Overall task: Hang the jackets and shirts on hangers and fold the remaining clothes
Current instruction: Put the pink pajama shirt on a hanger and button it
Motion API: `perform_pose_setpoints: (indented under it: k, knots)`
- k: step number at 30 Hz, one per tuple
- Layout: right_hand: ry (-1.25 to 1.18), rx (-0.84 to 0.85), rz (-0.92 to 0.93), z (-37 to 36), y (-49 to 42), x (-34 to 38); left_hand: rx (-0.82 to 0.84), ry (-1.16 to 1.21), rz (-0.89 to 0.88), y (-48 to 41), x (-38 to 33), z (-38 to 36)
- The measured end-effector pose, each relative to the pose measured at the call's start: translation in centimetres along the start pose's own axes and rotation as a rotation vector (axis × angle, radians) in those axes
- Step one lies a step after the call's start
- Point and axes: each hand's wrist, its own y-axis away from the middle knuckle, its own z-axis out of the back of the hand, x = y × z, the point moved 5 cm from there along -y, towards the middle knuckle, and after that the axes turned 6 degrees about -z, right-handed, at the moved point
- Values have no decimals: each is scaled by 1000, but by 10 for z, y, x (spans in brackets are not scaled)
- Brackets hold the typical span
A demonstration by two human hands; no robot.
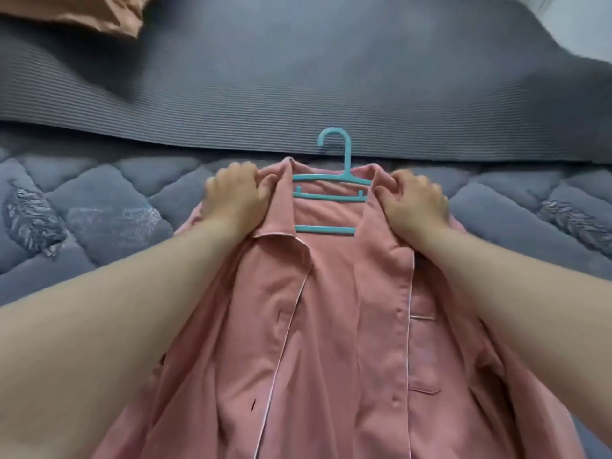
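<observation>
Both hands were curled into the pink shirt [331, 309] at its shoulders. The left hand [231, 197] gripped the fabric beside the left collar flap, its thumb pressed against the collar edge. The right hand [415, 202] bunched the cloth at the opposite collar, with its fingers folded over the fabric. Both bare forearms reached in from the near corners of the view and lay over the shirt's sides.

Between the hands sat a teal plastic hanger [326, 196] inside the open neck of the shirt. Its arms ran under the collar on either side, its lower bars showed against the inner back panel, and its hook pointed away from the person. The shirt lay front up and unbuttoned, with pale piping along its edges. A chest pocket [424, 356] sat on the panel below the right hand.

Under the shirt was a grey-blue quilted bedcover [99, 193]. Just past the hook, a dark grey ribbed blanket [298, 94] lay across the bed. A brown cloth [82, 11] showed at the far left corner, blurred.
</observation>
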Motion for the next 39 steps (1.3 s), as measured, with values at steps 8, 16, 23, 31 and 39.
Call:
perform_pose_setpoints:
  k: [8,16,23,31,39]
  knots:
    - [163,-47,-70,-19,-4,-2,-101,-3,69,-6,7,-16]
    - [162,130,8,7,38,20,141,109,54,25,-11,10]
    - [-96,125,264,44,184,22,129,417,-205,182,-62,70]
    - [-285,449,-347,46,405,-82,249,444,216,442,-23,109]
    - [-349,581,-509,26,452,-78,403,245,331,490,0,111]
